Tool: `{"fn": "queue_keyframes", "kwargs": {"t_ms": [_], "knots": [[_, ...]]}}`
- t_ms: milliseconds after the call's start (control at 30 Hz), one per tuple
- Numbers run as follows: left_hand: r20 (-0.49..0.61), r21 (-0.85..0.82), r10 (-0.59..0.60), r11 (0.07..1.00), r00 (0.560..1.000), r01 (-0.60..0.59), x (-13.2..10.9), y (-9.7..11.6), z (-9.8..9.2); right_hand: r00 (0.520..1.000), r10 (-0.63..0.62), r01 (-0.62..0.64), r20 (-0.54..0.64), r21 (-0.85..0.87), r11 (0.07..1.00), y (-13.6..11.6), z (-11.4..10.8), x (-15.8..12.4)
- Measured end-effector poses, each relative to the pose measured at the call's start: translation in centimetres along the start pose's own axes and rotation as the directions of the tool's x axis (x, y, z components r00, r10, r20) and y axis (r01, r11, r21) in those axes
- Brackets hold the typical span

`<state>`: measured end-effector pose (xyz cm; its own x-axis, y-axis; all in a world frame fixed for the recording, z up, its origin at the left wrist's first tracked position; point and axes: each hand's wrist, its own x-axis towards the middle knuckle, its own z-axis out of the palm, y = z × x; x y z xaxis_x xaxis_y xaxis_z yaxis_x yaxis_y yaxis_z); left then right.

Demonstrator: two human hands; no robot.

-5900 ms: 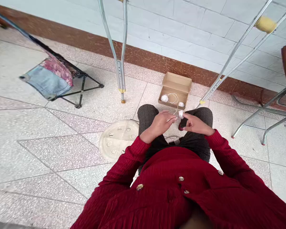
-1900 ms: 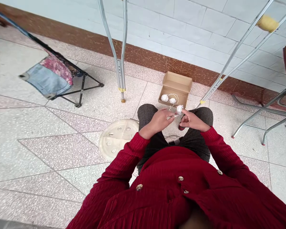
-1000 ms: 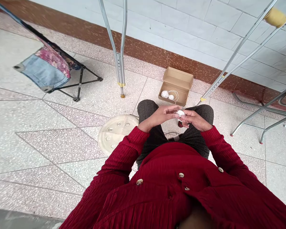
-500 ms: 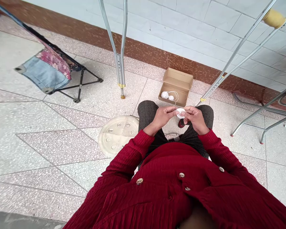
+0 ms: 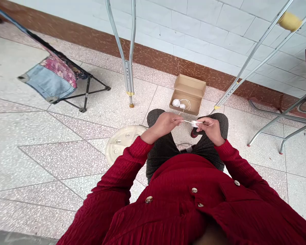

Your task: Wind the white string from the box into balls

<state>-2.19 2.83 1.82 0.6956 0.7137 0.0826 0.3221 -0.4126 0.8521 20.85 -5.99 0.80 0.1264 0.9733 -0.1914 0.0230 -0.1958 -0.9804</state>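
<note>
I sit in a red buttoned top and dark trousers, with both hands over my knees. My right hand (image 5: 211,127) is closed on a small white ball of string (image 5: 194,123). My left hand (image 5: 165,122) pinches the white strand (image 5: 187,121) that runs taut from that ball. Just beyond my knees, an open cardboard box (image 5: 193,86) on the floor holds two more white balls (image 5: 176,103) and loose string.
A round pale plastic lid (image 5: 122,143) lies on the floor by my left knee. A metal crutch (image 5: 128,64) leans on the tiled wall, another crutch (image 5: 255,54) at the right. A folding stool (image 5: 56,76) stands at left, a metal-legged chair (image 5: 283,119) at right.
My hands, pressed together around the ball half a second ago, have drawn apart; a short length of strand now stretches between them. The view shifted slightly.
</note>
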Motion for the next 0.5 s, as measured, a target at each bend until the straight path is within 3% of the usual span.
{"fn": "queue_keyframes", "kwargs": {"t_ms": [100, 200, 300, 367, 433, 500], "knots": [[-0.064, 0.030, 0.075, 0.997, 0.995, -0.073, 1.4, 0.7, -0.6, 0.991, 0.022, -0.025, 0.134, 0.027, 0.999, -0.6, 0.7, -0.7], [-0.064, -0.132, 0.041, 0.990, 0.997, -0.049, 2.6, 0.8, 1.0, 0.984, -0.003, -0.019, 0.178, 0.118, 0.993, -2.1, 1.2, -1.0], [-0.031, -0.310, -0.065, 0.949, 0.997, 0.053, 2.6, 0.6, 4.2, 0.994, -0.062, 0.044, 0.092, 0.188, 0.981, -3.3, 1.0, -0.1], [0.046, -0.341, -0.093, 0.934, 0.995, 0.103, 2.0, 0.6, 6.0, 0.995, -0.097, 0.094, 0.007, 0.181, 0.979, -3.3, 0.5, 1.0], [0.117, -0.278, -0.085, 0.954, 0.989, 0.115, 1.2, 0.7, 6.9, 0.988, -0.136, 0.141, -0.074, 0.072, 0.987, -2.4, -0.1, 2.1], [0.134, -0.151, -0.047, 0.986, 0.990, 0.067, 0.7, 0.8, 6.6, 0.975, -0.198, 0.184, -0.100, -0.137, 0.973, -0.9, -0.5, 2.7]]}}
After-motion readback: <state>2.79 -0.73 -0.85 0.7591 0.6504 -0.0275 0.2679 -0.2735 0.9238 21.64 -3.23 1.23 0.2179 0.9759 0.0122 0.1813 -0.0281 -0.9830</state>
